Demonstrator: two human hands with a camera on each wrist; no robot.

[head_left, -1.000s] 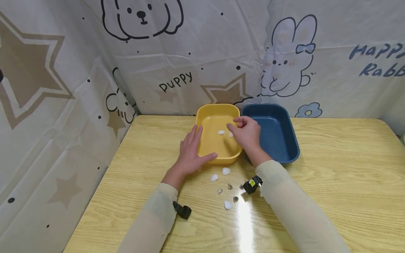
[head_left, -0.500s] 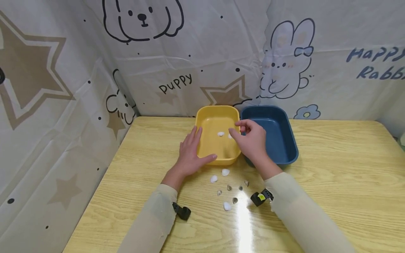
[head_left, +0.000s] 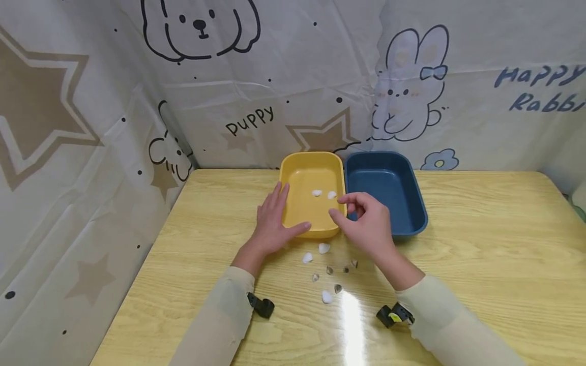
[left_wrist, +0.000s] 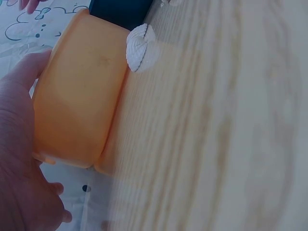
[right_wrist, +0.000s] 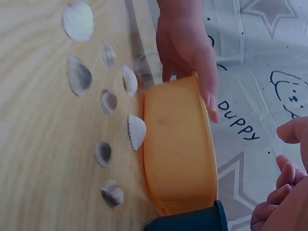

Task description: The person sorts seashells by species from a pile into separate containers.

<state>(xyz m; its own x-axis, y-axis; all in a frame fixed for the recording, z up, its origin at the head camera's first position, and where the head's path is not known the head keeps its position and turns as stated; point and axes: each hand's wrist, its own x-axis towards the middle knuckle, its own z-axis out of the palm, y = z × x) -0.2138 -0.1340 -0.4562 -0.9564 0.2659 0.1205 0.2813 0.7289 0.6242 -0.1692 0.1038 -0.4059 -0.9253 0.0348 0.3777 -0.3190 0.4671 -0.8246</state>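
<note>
My left hand (head_left: 272, 223) rests on the left side of the yellow bin (head_left: 304, 213), fingers straight and thumb laid over its front rim. Two white seashells (head_left: 317, 193) lie inside that bin. Above the edge where the yellow bin meets the dark blue bin (head_left: 389, 188) is my right hand (head_left: 368, 223); its thumb and index finger are apart, the other fingers loosely bent, nothing between them. On the table in front lie white shells (head_left: 323, 248) and several smaller grey-brown shells (head_left: 338, 288). The right wrist view shows a ribbed white shell (right_wrist: 136, 132) close to the bin's front wall.
The wooden table (head_left: 220, 203) carries both bins side by side near its back edge. Behind it hangs a pale cloth (head_left: 311, 56) with cartoon prints, continuing along the left side. A bright reflection lies on the tabletop at the front.
My right hand has drawn back toward me and slightly right from over the yellow bin, uncovering the second white shell inside it. The left hand keeps its place on the bin.
</note>
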